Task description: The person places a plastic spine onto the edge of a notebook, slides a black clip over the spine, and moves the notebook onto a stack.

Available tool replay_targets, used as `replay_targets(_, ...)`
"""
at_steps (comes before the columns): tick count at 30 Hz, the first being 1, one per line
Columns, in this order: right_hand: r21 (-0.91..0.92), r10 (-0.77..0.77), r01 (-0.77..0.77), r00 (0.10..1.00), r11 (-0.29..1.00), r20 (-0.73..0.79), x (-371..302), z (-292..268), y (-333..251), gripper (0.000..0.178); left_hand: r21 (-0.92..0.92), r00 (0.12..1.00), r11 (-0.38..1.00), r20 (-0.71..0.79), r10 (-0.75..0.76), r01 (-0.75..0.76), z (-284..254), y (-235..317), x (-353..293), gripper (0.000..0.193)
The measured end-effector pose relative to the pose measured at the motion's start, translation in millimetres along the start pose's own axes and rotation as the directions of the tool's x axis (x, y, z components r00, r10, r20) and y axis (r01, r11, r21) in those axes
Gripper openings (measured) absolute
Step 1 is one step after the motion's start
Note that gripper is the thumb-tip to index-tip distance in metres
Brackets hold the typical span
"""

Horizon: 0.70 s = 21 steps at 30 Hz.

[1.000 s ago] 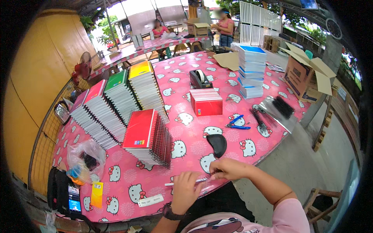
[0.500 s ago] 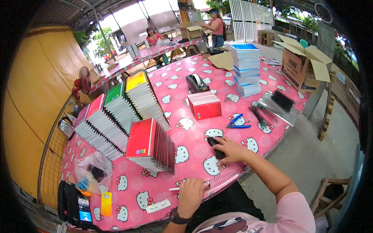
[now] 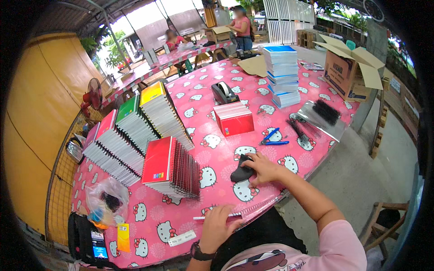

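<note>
At the table's near edge my left hand (image 3: 217,227) is closed over a thin notebook (image 3: 236,217), seen edge-on and partly hidden by the fingers. A clear spiral coil (image 3: 258,206) runs out to the right from it. My right hand (image 3: 264,170) pinches a black, soft-looking piece (image 3: 241,173), perhaps cloth, lying on the tabletop; its exact kind is unclear. Beyond that hand lie blue-handled cutters (image 3: 274,139). A block of red notebooks (image 3: 235,121) stands behind them. Left of my hands stands a stack of red spiral notebooks (image 3: 158,158).
Tall notebook stacks (image 3: 131,131) fill the left side. A tape dispenser (image 3: 224,94), a stack of blue-topped booklets (image 3: 282,77), black coils (image 3: 326,113) and an open carton (image 3: 346,74) stand farther off. A plastic bag (image 3: 106,198) and phone (image 3: 100,250) lie near left. Two people work behind.
My right hand has drawn its fingers in on the black piece, which has shifted left and tilted up. The left hand stays on the notebook. The whole view has shifted slightly.
</note>
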State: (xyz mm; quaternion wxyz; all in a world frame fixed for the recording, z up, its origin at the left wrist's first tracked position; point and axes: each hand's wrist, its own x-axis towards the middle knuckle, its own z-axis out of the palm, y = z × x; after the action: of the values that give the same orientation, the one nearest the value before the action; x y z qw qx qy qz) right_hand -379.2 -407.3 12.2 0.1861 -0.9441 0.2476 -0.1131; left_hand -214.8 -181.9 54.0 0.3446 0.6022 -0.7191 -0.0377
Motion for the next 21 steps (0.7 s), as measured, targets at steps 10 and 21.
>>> replay_targets(10,0.07,0.494,-0.505,0.793,0.86,-0.357,-16.3,-167.1,-78.0,0.059,-0.045,0.998,0.999,0.069,0.009,-0.006,-2.7,-1.5,1.2,0.023)
replay_targets(21,0.835,-0.137,0.01,0.987,0.55,0.078,-30.0,-25.1,-43.6,0.047,0.162,0.999,0.986,-0.045,-0.023,0.03,-9.5,-16.1,-13.7,0.024)
